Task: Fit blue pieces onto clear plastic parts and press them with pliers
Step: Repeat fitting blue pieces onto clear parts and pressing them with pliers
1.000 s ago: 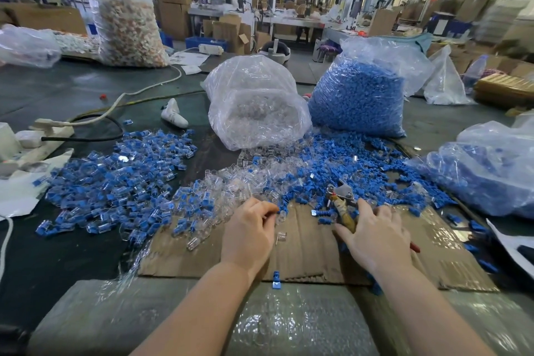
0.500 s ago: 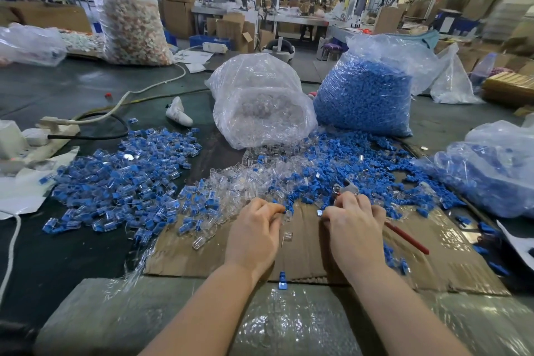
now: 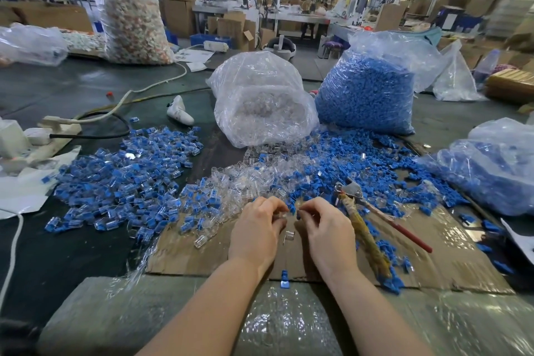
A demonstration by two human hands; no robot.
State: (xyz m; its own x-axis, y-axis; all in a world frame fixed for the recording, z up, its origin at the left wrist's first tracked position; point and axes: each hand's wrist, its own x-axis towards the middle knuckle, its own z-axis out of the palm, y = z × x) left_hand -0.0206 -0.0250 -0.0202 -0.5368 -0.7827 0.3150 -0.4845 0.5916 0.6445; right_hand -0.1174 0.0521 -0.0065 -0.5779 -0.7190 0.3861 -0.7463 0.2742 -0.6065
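My left hand (image 3: 255, 230) pinches a small clear plastic part (image 3: 284, 214) at its fingertips. My right hand (image 3: 325, 228) faces it, fingertips closed on a small blue piece (image 3: 298, 212), the two pieces almost touching. The pliers (image 3: 362, 224) lie on the cardboard (image 3: 450, 254) just right of my right hand, jaws pointing away, one handle red, one wrapped in yellowish tape. Loose clear parts (image 3: 245, 179) and loose blue pieces (image 3: 346, 165) are heaped beyond my hands. Another clear part (image 3: 289, 235) lies between my wrists.
A pile of fitted blue-and-clear parts (image 3: 121, 182) spreads at the left. Behind stand a bag of clear parts (image 3: 263, 101) and a bag of blue pieces (image 3: 367, 89); another bag (image 3: 497, 170) at the right. A power strip and cables (image 3: 57, 127) lie far left.
My right hand has let go of the pliers, which now lie on the cardboard, and has moved left to meet my left hand with a blue piece.
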